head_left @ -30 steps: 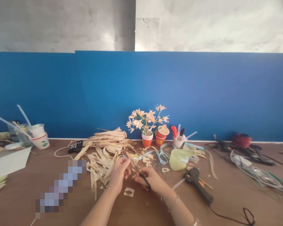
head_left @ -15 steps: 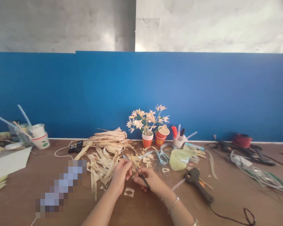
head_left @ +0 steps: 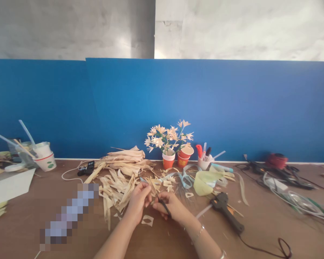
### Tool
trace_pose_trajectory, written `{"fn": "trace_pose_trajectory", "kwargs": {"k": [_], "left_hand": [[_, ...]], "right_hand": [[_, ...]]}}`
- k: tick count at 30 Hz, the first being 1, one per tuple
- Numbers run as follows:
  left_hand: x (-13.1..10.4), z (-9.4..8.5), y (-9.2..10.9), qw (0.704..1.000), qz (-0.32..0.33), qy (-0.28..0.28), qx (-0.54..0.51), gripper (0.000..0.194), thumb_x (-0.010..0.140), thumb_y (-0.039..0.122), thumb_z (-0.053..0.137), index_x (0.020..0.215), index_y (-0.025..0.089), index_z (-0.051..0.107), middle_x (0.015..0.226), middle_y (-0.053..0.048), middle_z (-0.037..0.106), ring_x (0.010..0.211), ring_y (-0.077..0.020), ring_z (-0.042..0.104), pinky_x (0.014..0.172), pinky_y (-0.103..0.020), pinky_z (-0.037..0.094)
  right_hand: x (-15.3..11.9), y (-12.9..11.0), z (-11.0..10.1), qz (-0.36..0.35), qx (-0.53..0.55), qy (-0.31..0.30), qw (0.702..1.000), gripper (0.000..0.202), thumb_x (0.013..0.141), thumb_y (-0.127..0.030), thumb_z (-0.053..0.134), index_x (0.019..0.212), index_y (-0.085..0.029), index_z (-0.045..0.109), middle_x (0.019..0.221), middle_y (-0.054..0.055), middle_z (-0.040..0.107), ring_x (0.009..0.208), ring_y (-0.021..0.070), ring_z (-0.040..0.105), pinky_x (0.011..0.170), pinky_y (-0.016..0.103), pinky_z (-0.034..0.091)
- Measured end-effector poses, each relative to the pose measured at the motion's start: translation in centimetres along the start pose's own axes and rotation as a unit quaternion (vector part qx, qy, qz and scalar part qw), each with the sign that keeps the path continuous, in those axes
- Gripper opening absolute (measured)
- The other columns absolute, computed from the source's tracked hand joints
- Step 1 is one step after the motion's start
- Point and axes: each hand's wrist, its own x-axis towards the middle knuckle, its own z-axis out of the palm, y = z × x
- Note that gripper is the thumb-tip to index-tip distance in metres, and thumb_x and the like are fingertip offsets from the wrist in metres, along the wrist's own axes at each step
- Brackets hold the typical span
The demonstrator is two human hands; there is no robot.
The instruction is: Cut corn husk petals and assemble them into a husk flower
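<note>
Scissors (head_left: 164, 205) have shifted, showing less blade; the right fingers (head_left: 160, 207) curl round them, just beside left fingers (head_left: 145, 188) pinched together, contents unclear. Snipping with the tips hidden could nick a fingertip.

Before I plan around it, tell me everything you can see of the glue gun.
The glue gun is dark, apparently plastic, and lies on the brown table, its grip slanting toward the lower right. A dark cord leaves the grip's end and curls into a loop. A translucent stick meets its body at the left. Orange shows beside the grip, perhaps a trigger. A thin stick lies close by; contact is unclear. The right hand is apart from it.
</note>
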Motion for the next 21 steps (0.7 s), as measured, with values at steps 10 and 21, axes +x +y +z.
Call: {"fn": "trace_pose_trajectory", "kwargs": {"k": [10,21], "left_hand": [[0.0,0.0,-0.1,1.000,0.001,0.002,-0.004,0.030,0.064,0.039,0.070,0.071,0.020,0.048,0.041,0.008,0.048,0.037,-0.0051,0.039,0.037,-0.014,0.020],[0.6,-0.8,0.9,0.996,0.031,0.085,-0.003,0.027,0.061,0.037,0.067,0.070,0.020,0.047,0.040,0.009,0.046,0.037,-0.0045,0.037,0.035,-0.013,0.017]], "right_hand": [[-0.1,-0.2,0.0,-0.005,0.007,-0.001,1.000,0.044,0.059,-0.052,0.078,0.071,-0.017,0.054,0.040,-0.009,0.046,0.035,0.0055,0.037,0.034,0.018,0.029],[-1.5,-1.0,-2.8,0.059,-0.005,-0.109,0.992,0.036,0.070,-0.047,0.071,0.078,-0.014,0.061,0.047,-0.004,0.059,0.036,0.0061,0.050,0.030,0.014,0.021]]}}
